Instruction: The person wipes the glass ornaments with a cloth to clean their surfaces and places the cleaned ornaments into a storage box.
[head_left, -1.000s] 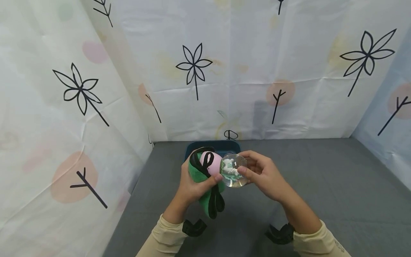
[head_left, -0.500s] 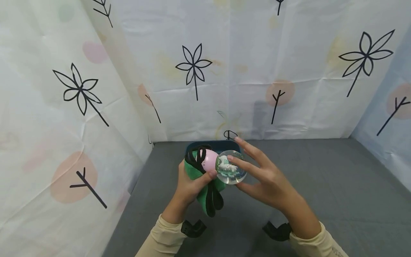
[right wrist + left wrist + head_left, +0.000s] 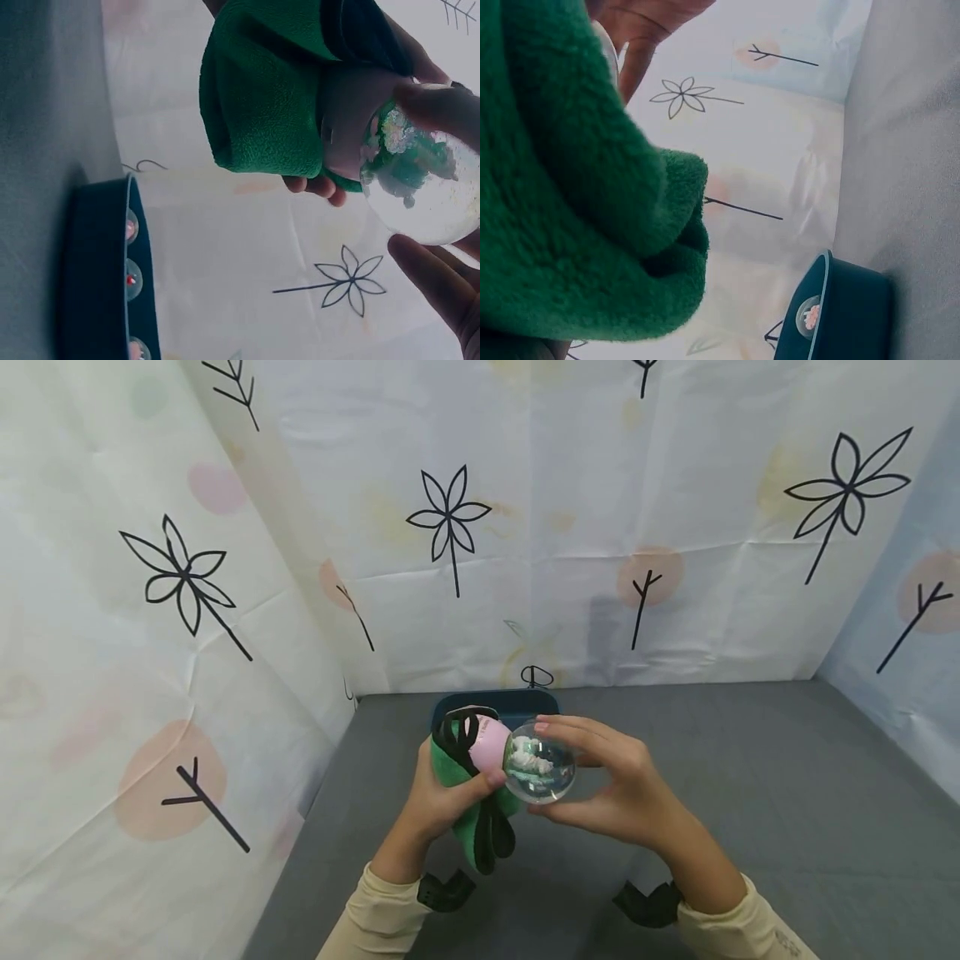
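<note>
A snow globe [image 3: 542,777] with white and green figures inside its clear ball is held in the air, tipped sideways, its pink base [image 3: 489,745] to the left. My left hand [image 3: 435,797] grips that base through a green cloth [image 3: 446,767] with black edging, whose end hangs below. Thumb and fingers of my right hand [image 3: 630,781] span the ball from its near and far sides. In the right wrist view, the cloth [image 3: 262,112] wraps part of the base, and left fingertips [image 3: 322,186] show beneath it. The cloth [image 3: 577,195] fills much of the left wrist view.
A dark teal bin [image 3: 450,700] stands behind the hands at the back of the grey table [image 3: 750,793]. Inside it, clear domes [image 3: 133,279] show in the right wrist view. A white curtain [image 3: 570,510] with printed plants rises behind and at the sides.
My right fingers spread and lifted over the ball half a second ago, then came back round it. The globe has shifted slightly left, and its figures face differently. The left hand keeps its grip.
</note>
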A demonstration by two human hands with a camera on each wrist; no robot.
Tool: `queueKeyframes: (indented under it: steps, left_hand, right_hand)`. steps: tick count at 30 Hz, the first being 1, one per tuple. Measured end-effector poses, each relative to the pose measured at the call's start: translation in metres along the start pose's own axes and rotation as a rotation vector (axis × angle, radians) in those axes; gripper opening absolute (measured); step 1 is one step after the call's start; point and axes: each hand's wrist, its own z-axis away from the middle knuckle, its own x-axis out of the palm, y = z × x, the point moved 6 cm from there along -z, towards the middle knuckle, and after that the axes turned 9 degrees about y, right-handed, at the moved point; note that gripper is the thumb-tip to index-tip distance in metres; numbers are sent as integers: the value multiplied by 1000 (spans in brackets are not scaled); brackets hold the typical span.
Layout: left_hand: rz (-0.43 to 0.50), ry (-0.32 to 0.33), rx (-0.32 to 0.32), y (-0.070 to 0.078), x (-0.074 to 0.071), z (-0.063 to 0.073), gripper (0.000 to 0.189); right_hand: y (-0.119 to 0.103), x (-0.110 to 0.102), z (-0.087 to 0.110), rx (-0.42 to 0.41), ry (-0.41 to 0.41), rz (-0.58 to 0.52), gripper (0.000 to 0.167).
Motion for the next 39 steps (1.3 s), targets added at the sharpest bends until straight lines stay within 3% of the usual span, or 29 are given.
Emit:
queueKeyframes:
  steps: [4,8,15,18,21,24,26,30,34,39]
  left_hand:
    - [-39,-10,53,3,1,-1,67]
    - [-78,-9,70,4,1,-2,70]
    - [-85,-5,74,5,4,-2,72]
    - [-107,12,92,6,4,-2,70]
    - [-124,42,106,6,3,-2,67]
    - [-122,76,110,6,1,-2,66]
    - [-105,95,106,5,0,-2,64]
    - [-69,113,116,4,-1,-1,57]
    - [-43,131,131,5,-2,-1,54]
    - [-60,178,124,5,-6,0,56]
  right_hand:
    - [12,1,4,139,11,-42,81]
    - [23,5,9,322,-2,-127,70]
    - [42,12,18,665,-49,-342,28]
    - [46,16,20,784,-81,-423,27]
    - [46,20,21,822,-120,-464,31]
    - [44,21,20,808,-149,-458,33]
    - [42,20,20,756,-179,-421,35]
    - [36,13,16,524,-221,-248,60]
    - [28,6,11,283,-173,-87,98]
    - [15,9,6,116,-161,33,106]
